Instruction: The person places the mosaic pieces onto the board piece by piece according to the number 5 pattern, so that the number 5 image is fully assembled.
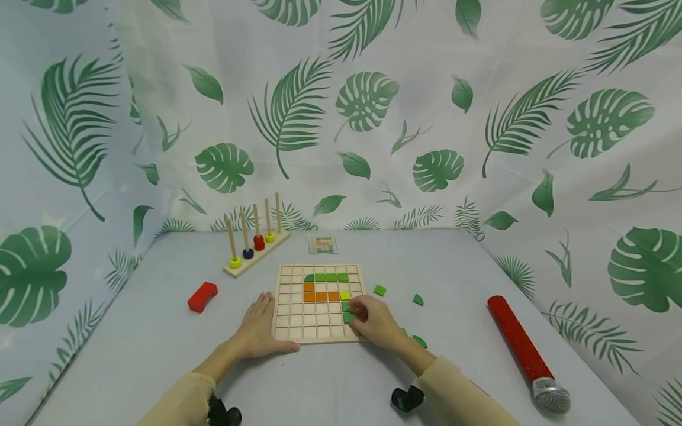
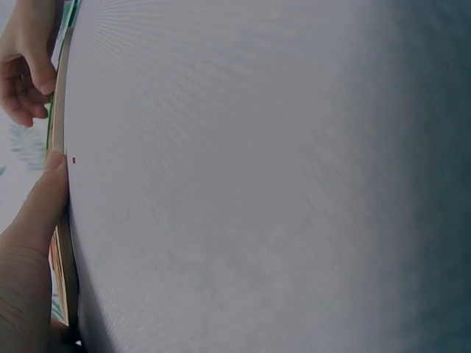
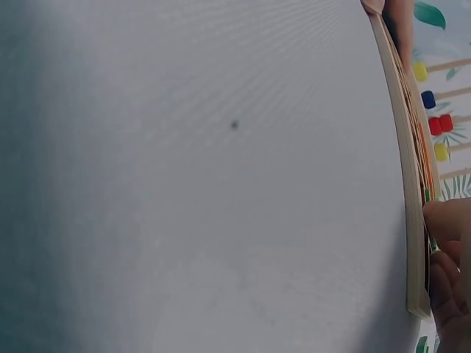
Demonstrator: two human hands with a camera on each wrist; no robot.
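A wooden grid board point(image 1: 306, 331) lies on the table in the head view. Green tiles point(image 1: 331, 277), orange tiles point(image 1: 322, 297) and a yellow tile point(image 1: 345, 295) form a pattern in its squares. My left hand point(image 1: 259, 328) rests along the board's left side, fingers extended and thumb reaching along the near edge. Over the right columns, my right hand point(image 1: 377, 319) has its fingers bent and pinches a green tile point(image 1: 347, 318), partly covered by the fingertips. In the right wrist view, thumb and fingers meet at green point(image 3: 433, 241) just above the board's edge.
Loose green pieces point(image 1: 380, 290) lie right of the board, some beside my right wrist. A pattern card point(image 1: 322, 244) and a peg stand with coloured beads point(image 1: 256, 258) are behind. A red block point(image 1: 202, 297) sits left; a red microphone point(image 1: 524, 349) lies far right.
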